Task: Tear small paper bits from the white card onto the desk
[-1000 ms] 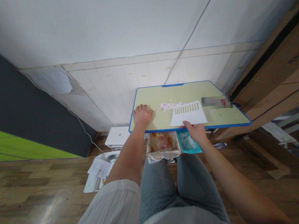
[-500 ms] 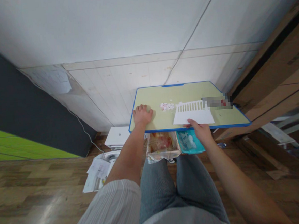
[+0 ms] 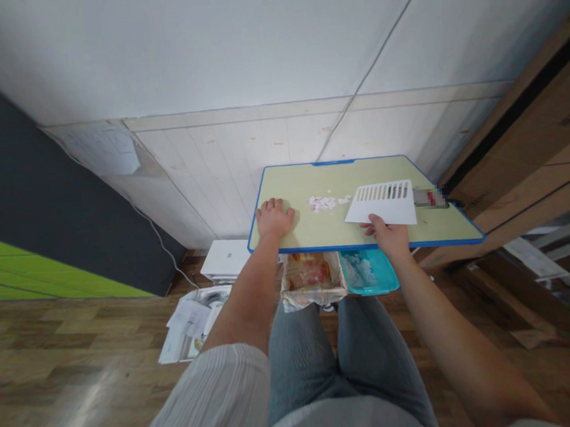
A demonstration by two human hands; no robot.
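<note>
My left hand (image 3: 274, 219) lies flat with its fingers spread on the left side of the yellow-green table (image 3: 306, 231) with a blue edge. Between thumb and fingers, my right hand (image 3: 388, 233) grips the near edge of a white sheet (image 3: 386, 213) that looks like paper or thin card. A row of long slots runs along the sheet's far side. Left of the sheet, small pale pinkish scraps (image 3: 322, 202) lie in a loose pile, with a few more beside them. A flat object, partly blurred out (image 3: 429, 197), lies on the table's right side.
Below the table's near edge are a plastic-lined bin (image 3: 315, 296) and a turquoise tray (image 3: 381, 288) with pale pieces inside. A white box (image 3: 224, 260) and papers (image 3: 189, 318) are on the floor at left. Cardboard (image 3: 543, 137) stands at right.
The slotted sheet in my right hand has moved right and slightly up, tilting and showing more scraps on the table. My left hand stays flat in the same spot.
</note>
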